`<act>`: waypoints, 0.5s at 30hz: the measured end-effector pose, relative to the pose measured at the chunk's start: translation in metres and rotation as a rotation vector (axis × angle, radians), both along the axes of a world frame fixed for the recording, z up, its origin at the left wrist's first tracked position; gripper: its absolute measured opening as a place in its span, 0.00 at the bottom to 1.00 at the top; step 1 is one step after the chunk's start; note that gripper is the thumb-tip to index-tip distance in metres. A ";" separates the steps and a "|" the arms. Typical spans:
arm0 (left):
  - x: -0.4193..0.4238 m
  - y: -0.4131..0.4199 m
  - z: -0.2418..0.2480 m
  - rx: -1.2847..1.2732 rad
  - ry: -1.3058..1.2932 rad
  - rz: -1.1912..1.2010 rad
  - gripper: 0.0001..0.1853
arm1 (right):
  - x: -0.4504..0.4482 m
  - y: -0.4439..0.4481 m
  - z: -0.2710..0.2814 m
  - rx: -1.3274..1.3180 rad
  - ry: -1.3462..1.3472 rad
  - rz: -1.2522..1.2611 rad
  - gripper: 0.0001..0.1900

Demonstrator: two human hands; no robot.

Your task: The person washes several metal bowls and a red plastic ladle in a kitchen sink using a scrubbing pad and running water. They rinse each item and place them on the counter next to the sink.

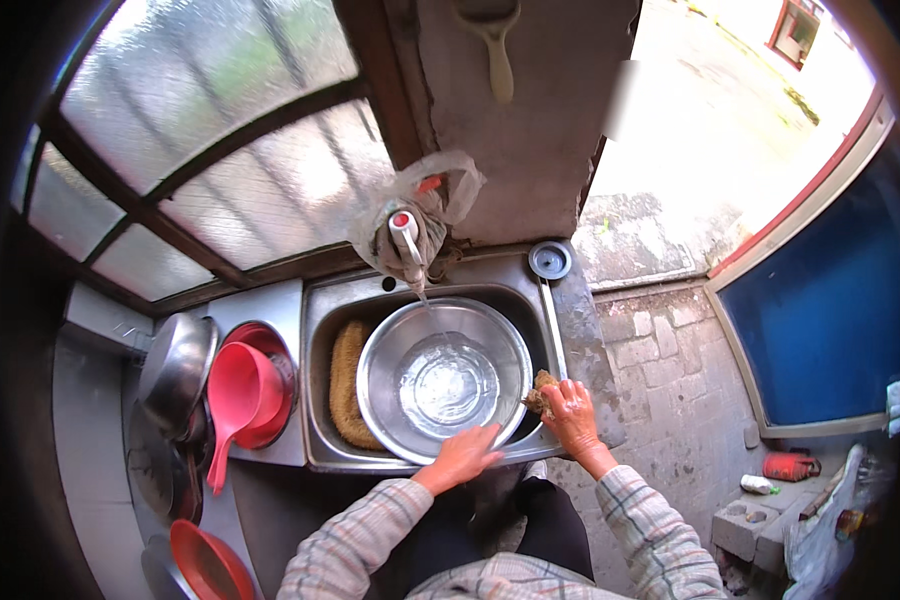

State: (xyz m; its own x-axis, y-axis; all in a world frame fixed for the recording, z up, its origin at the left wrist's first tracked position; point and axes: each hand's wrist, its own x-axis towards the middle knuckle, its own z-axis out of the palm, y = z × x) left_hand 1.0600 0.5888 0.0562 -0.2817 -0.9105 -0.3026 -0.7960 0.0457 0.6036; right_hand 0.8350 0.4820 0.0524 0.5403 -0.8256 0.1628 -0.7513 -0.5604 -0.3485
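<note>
A large stainless steel basin (379, 375) sits in the metal sink (319, 300), with clear water in its bottom. Water runs into it from a tap (406, 236) wrapped in cloth or plastic. My left hand (461, 456) rests at the basin's near rim, fingers apart, holding nothing. Beyond the basin's right rim, my right hand (572, 420) is closed on a brown fibrous scrubber (541, 391). A yellow-brown bristly, elongated object (351, 382) lies in the sink left of the basin. A ladle (550, 260) lies along the sink's right edge, its handle end beside my right hand.
A pink plastic dipper (244, 382) lies over a red bowl (266, 433) left of the sink. Metal pans (176, 375) and a red plastic bowl (210, 562) stand farther left. A window is behind the sink; a blue panel (817, 300) and concrete block (742, 525) are right.
</note>
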 end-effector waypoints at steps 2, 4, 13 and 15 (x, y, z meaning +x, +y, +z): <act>-0.014 0.005 0.010 -0.075 -0.090 0.061 0.21 | -0.001 0.000 0.002 0.007 -0.044 0.007 0.31; -0.018 0.008 0.019 -0.179 -0.093 0.112 0.14 | -0.001 -0.001 0.002 0.005 -0.053 0.006 0.31; 0.053 0.004 0.114 -0.470 -0.074 0.248 0.11 | 0.000 0.000 -0.002 -0.069 0.023 0.003 0.30; 0.070 -0.002 0.129 -0.407 -0.075 0.212 0.12 | 0.002 0.000 0.000 -0.069 0.039 -0.004 0.30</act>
State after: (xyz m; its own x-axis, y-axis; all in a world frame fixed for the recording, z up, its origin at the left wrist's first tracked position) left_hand 1.1301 0.5869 0.1848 -0.0678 -0.9945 0.0793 -0.8541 0.0989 0.5106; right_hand 0.8372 0.4822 0.0521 0.5443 -0.8152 0.1981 -0.7657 -0.5792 -0.2795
